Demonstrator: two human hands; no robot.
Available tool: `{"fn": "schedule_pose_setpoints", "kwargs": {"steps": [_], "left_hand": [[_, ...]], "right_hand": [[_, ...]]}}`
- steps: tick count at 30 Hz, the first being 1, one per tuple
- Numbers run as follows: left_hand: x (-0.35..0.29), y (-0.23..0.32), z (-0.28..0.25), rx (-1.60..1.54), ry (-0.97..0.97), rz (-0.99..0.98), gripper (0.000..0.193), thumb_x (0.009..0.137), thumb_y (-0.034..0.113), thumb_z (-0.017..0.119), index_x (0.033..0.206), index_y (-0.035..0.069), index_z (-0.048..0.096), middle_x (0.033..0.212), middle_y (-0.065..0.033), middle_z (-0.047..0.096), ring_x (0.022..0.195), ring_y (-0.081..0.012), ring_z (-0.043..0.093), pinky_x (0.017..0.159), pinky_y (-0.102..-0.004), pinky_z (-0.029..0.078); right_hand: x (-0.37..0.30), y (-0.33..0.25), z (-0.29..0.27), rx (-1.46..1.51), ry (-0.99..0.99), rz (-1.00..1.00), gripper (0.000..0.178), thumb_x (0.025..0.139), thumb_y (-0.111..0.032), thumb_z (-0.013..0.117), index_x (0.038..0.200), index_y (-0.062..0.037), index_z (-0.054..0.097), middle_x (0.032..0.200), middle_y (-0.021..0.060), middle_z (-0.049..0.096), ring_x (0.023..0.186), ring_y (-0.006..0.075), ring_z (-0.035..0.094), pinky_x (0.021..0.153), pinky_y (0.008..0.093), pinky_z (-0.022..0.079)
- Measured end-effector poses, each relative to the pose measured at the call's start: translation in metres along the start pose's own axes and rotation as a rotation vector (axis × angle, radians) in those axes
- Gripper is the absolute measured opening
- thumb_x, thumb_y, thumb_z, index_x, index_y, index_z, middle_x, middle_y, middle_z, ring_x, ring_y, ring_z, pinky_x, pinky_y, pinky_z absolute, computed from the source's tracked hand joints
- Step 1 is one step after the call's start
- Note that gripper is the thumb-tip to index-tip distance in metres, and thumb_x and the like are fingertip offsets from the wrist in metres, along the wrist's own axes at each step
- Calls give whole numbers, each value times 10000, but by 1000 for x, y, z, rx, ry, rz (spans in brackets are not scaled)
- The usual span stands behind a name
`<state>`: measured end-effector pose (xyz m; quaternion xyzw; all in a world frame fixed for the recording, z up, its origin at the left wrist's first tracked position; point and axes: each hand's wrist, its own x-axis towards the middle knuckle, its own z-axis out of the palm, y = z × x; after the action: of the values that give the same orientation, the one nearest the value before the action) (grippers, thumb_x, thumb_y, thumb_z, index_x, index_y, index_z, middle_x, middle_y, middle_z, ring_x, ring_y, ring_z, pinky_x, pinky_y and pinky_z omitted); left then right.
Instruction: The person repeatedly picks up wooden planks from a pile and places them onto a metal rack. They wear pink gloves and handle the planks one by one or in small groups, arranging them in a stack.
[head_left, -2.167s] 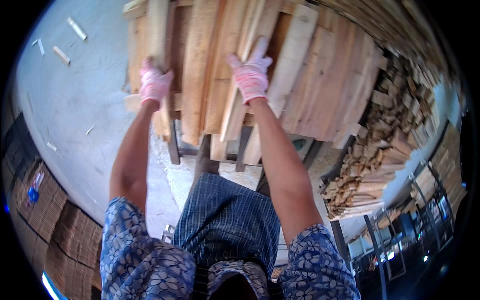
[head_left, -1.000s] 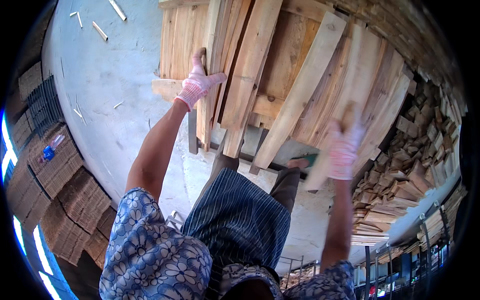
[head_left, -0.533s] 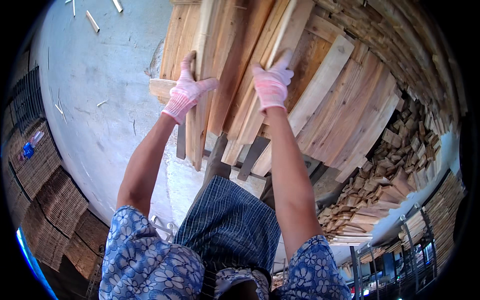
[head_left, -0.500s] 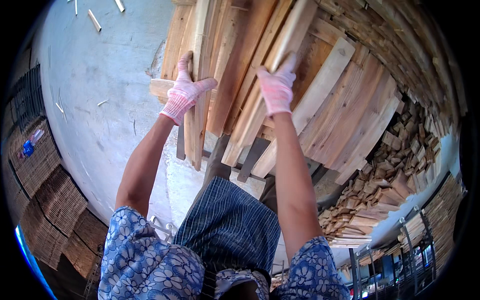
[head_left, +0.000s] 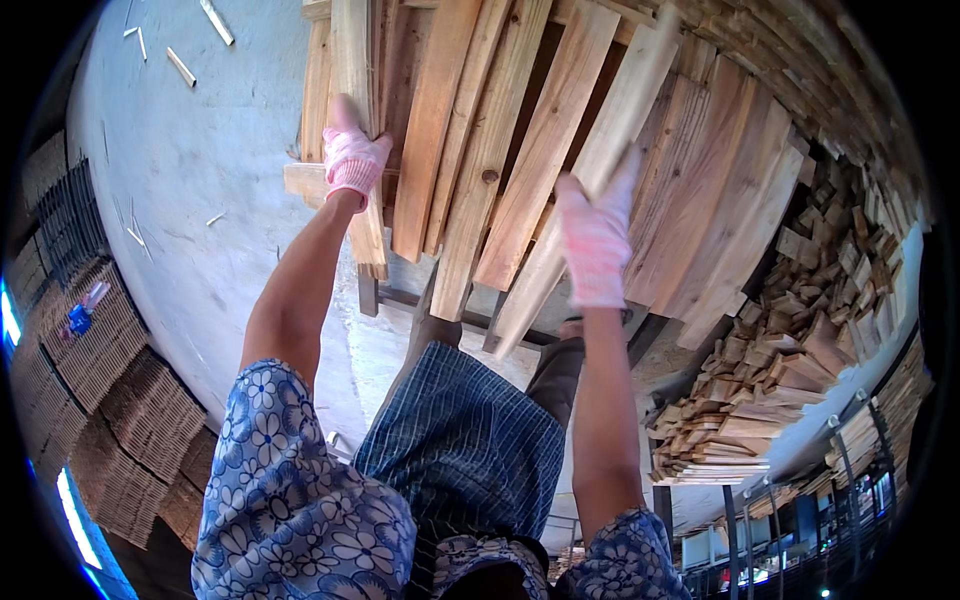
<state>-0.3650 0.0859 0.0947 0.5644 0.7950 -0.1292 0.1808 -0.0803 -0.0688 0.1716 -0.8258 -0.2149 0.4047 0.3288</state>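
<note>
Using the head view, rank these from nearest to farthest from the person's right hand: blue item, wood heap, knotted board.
From the right hand:
1. Knotted board, to its left.
2. Wood heap, to its right, lower in the picture.
3. Blue item, far left, on a brown stack.

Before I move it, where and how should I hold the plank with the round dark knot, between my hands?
I would take the knotted plank by its near end: come from your side and clasp across its narrow width, as that end juts closer to you than the planks beside it.
</note>
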Motion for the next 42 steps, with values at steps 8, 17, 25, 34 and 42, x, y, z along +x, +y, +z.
{"fn": "schedule_pose_setpoints", "kwargs": {"steps": [8, 17, 25, 34, 42], "left_hand": [[-9, 7, 10, -11, 83, 92, 999, 784, 333, 789, 1597, 147, 238, 1400, -353, 451, 1280, -514, 525, 1044, -543, 480], [15, -24, 37, -57, 216, 306, 1043, 781, 347, 790, 1628, 107, 231, 1438, -362, 453, 1322, -508, 483, 1128, -512, 417], [30, -38, 37, 126, 191, 113, 1029, 804, 400, 780, 1627, 83, 249, 1461, -339, 469, 1338, -490, 499, 1120, -500, 436], [19, -16, 29, -171, 115, 150, 970, 859, 259, 743, 1634, 47, 198, 1543, -251, 424, 1392, -358, 480, 1143, -406, 410], [-1, -15, 22, -415, 108, 300, 1025, 849, 128, 731, 1641, 6, 92, 1631, -225, 321, 1461, -307, 416, 1188, -354, 354]], "right_hand": [[32, -13, 102, -739, 17, 100, 992, 832, -271, 790, 1622, -198, 194, 1301, 260, 479, 1212, 421, 538, 1011, 513, 488], [36, 0, 60, -335, -92, 20, 1053, 810, -244, 780, 1650, -205, 145, 1385, 334, 428, 1256, 527, 517, 1065, 541, 463], [0, 110, -161, -151, 135, -181, 1064, 777, -147, 792, 1646, -87, 182, 1412, 292, 451, 1241, 454, 539, 1113, 522, 455], [175, 259, -346, -268, 251, 57, 776, 971, -208, 593, 1650, -256, 221, 1437, 268, 510, 1230, 444, 580, 998, 478, 518], [187, 285, -335, -459, 183, -193, 708, 1072, -371, 539, 1629, -32, 265, 1650, 244, 328, 1489, 341, 388, 1213, 383, 312]]}}
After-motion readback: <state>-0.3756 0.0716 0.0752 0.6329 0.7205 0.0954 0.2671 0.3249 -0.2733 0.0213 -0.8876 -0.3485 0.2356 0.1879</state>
